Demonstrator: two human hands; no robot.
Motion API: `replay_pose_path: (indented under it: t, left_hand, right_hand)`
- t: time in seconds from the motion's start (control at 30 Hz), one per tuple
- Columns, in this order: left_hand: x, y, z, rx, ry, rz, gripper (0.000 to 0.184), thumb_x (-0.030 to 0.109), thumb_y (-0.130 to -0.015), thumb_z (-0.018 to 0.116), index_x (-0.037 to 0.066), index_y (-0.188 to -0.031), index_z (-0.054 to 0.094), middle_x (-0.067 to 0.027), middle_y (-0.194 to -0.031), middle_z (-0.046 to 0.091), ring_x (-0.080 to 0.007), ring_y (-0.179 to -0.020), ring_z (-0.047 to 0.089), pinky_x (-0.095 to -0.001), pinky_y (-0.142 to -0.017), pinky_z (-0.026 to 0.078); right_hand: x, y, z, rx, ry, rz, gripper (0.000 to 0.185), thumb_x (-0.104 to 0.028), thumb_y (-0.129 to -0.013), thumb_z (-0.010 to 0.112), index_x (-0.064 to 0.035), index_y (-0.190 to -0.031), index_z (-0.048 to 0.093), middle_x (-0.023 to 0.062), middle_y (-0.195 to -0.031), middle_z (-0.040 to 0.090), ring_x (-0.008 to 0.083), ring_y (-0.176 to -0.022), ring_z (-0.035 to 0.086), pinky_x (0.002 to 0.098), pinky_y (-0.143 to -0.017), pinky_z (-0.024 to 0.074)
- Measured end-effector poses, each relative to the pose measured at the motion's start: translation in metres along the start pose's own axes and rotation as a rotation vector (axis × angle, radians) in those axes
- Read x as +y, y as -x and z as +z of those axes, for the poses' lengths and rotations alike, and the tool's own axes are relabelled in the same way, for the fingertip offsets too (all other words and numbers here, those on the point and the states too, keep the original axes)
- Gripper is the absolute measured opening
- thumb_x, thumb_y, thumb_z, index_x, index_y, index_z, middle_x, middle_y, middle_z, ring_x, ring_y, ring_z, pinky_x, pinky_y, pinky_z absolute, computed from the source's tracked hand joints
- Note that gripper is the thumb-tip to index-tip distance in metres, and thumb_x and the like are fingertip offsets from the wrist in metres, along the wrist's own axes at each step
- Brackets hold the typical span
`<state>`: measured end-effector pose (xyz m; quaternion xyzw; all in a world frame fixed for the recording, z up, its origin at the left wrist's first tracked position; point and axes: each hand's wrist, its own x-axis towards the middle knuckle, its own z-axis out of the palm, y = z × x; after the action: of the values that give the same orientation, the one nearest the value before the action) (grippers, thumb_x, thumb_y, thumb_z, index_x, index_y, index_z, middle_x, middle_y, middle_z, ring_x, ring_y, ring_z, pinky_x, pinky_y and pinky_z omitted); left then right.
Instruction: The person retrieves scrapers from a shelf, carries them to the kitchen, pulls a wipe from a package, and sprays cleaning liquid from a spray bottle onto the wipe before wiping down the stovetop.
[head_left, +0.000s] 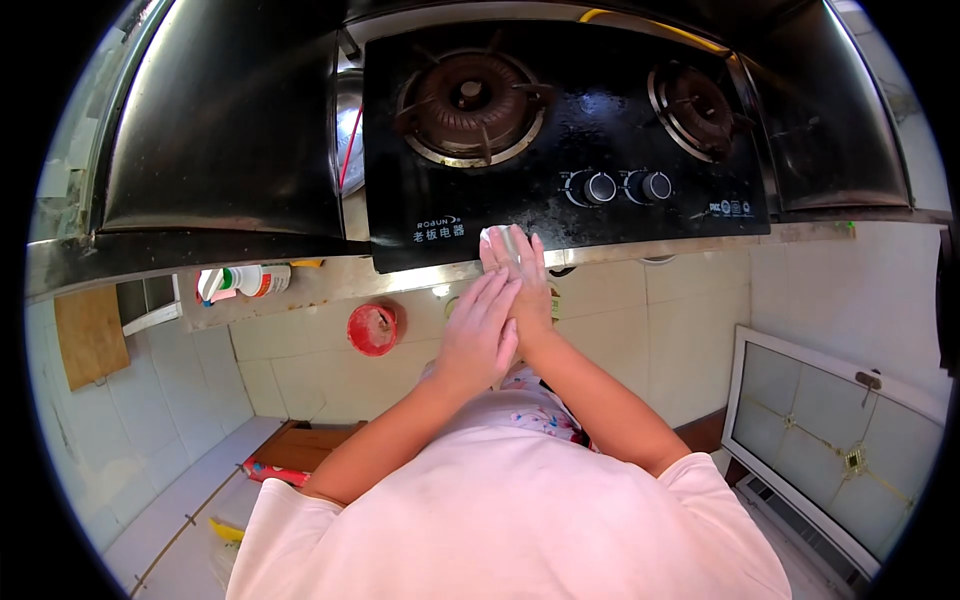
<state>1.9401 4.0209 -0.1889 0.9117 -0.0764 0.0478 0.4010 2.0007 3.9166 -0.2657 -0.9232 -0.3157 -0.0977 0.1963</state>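
My right hand (522,275) is at the stove's front edge, fingers pointing toward the black glass hob (540,215). Something small and white (486,236) shows at its fingertips, and a pale, shiny strip (516,248) lies along its fingers; I cannot make out what either is. Across the back of that hand, near the wrist, rests my left hand (480,335), its fingers stretched out and touching it. The right palm is hidden.
Two burners (472,97) (697,105) and two knobs (600,188) (656,186) are on the hob. At the left, a spray bottle (250,281) lies on the counter ledge. A red bucket (373,329) stands on the floor; a glass-panelled door (820,430) is at the right.
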Motion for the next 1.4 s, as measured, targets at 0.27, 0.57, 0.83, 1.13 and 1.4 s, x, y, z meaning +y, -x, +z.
replay_pose_path:
  t: [0.27,0.57,0.83,1.13,1.4]
  left_hand:
    - [0.006,-0.017,0.018,0.013,0.014,0.098,0.052,0.006,-0.083,0.057,0.000,-0.133,0.048,-0.0228,-0.137,0.047,-0.0396,-0.126,0.045,-0.0451,-0.105,0.038]
    - [0.011,-0.017,0.018,-0.032,0.021,0.073,0.050,0.003,-0.084,0.054,-0.001,-0.133,0.047,-0.0235,-0.138,0.045,-0.0414,-0.126,0.044,-0.0459,-0.106,0.037]
    - [0.004,-0.024,0.015,0.023,0.040,0.003,0.052,0.004,-0.083,0.055,0.000,-0.134,0.047,-0.0226,-0.139,0.044,-0.0417,-0.127,0.043,-0.0456,-0.106,0.037]
    - [0.019,-0.023,0.019,-0.022,0.065,0.038,0.051,0.004,-0.083,0.056,0.000,-0.133,0.048,-0.0212,-0.139,0.045,-0.0406,-0.127,0.043,-0.0465,-0.105,0.036]
    - [0.017,-0.019,0.009,0.000,0.053,0.039,0.053,0.002,-0.081,0.056,-0.002,-0.133,0.047,-0.0230,-0.139,0.044,-0.0411,-0.130,0.039,-0.0465,-0.107,0.035]
  right_hand:
    - [0.021,-0.005,-0.018,0.051,0.104,0.056,0.051,-0.019,-0.087,0.052,-0.0042,-0.135,0.048,0.0117,-0.144,0.043,0.0420,-0.133,0.035,0.0590,-0.112,0.0244]
    - [0.025,0.005,-0.014,-0.038,0.080,0.064,0.049,-0.021,-0.089,0.049,-0.0077,-0.136,0.049,0.0087,-0.146,0.041,0.0428,-0.138,0.028,0.0607,-0.112,0.0211]
    - [0.019,-0.015,-0.013,-0.079,0.046,0.032,0.053,-0.023,-0.090,0.046,-0.0059,-0.140,0.044,0.0107,-0.146,0.042,0.0402,-0.139,0.027,0.0578,-0.115,0.0139]
    - [0.030,-0.002,-0.026,-0.040,0.044,0.040,0.052,-0.026,-0.089,0.046,-0.0097,-0.138,0.048,0.0076,-0.147,0.042,0.0413,-0.139,0.026,0.0598,-0.115,0.0132]
    - [0.017,-0.008,-0.020,0.005,-0.079,-0.037,0.046,-0.025,-0.088,0.050,-0.0107,-0.132,0.055,0.0048,-0.136,0.054,0.0354,-0.131,0.038,0.0535,-0.113,0.0220]
